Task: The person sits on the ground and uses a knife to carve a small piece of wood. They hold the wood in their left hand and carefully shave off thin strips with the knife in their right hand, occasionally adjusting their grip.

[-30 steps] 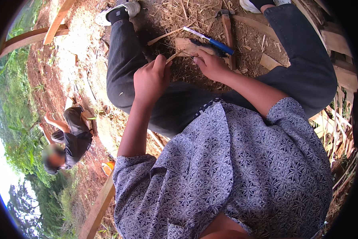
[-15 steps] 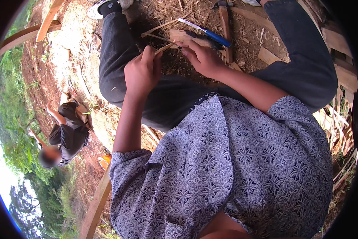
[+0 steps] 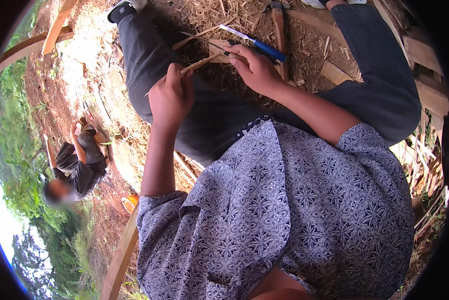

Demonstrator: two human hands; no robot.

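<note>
My left hand (image 3: pixel 171 97) is closed in a fist around a thin wooden stick (image 3: pixel 204 62). One end sticks out beyond the fist, while the other reaches up toward my right hand. My right hand (image 3: pixel 257 69) is closed on a knife, its narrow dark blade (image 3: pixel 200 40) pointing up and left, just above the stick. The knife's handle is mostly hidden in my fingers. Beyond my right hand lies a chisel with a blue handle (image 3: pixel 270 50). A block of wood (image 3: pixel 217 46) rests on the ground under the knife and the stick's far end.
A hammer (image 3: pixel 279 31) with a wooden handle lies past the chisel. Wood shavings (image 3: pixel 209 11) cover the ground between my legs. A flat wood offcut (image 3: pixel 336 73) lies by my right leg, and split wood is piled at far right. Another person (image 3: pixel 77 165) sits off to the left.
My left hand has drawn back toward me and left with the stick. The knife blade now shows apart from the stick, tilted upward. The other person's arms have shifted.
</note>
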